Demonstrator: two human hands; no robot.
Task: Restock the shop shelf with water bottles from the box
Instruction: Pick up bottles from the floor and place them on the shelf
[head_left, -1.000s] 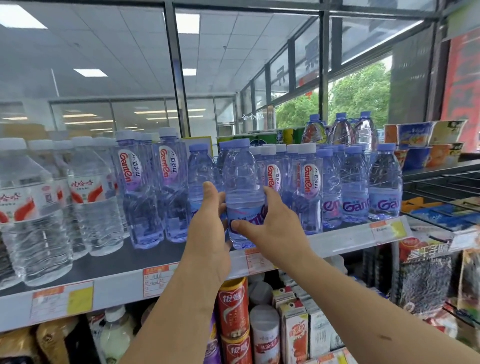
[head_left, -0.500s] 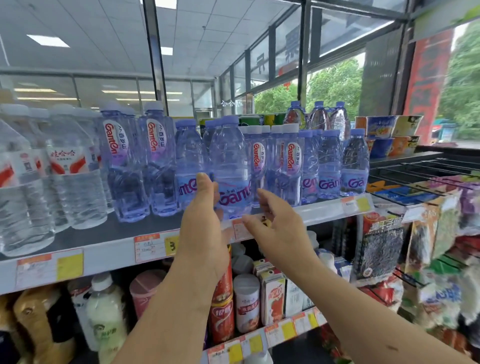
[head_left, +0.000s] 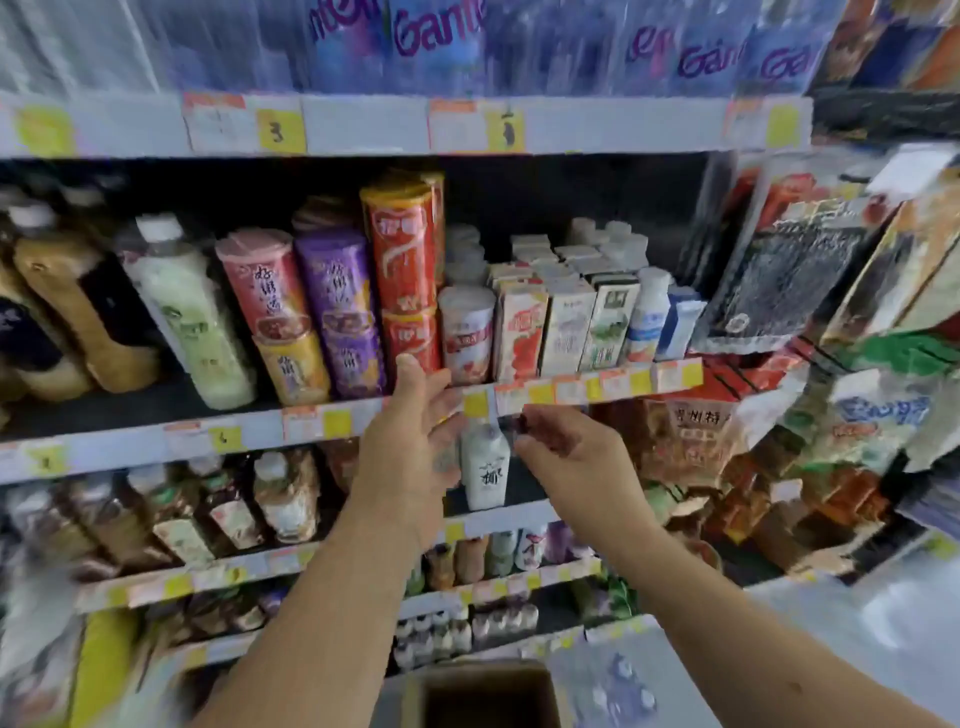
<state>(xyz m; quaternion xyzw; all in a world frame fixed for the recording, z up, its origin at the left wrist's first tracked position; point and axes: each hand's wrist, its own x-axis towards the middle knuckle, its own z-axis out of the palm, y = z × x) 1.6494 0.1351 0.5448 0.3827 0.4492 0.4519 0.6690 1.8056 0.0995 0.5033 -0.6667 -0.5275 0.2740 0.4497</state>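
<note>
The blurred view tilts down across the shop shelves. Water bottles with purple labels stand in a row on the top shelf, only their lower parts showing. My left hand hangs in mid-air before the lower shelves, fingers spread and holding nothing. My right hand is beside it, fingers loosely curled, also holding nothing. The open cardboard box sits at the bottom edge, and a plastic-wrapped pack of water bottles lies to its right.
The second shelf carries drink bottles, red and purple cans and small cartons. Lower shelves hold more small bottles. Snack bags hang on a rack at the right.
Both hands have let go of the bottle on the top shelf and dropped, holding nothing. The view has swung down from the top shelf to the lower shelves and the box.
</note>
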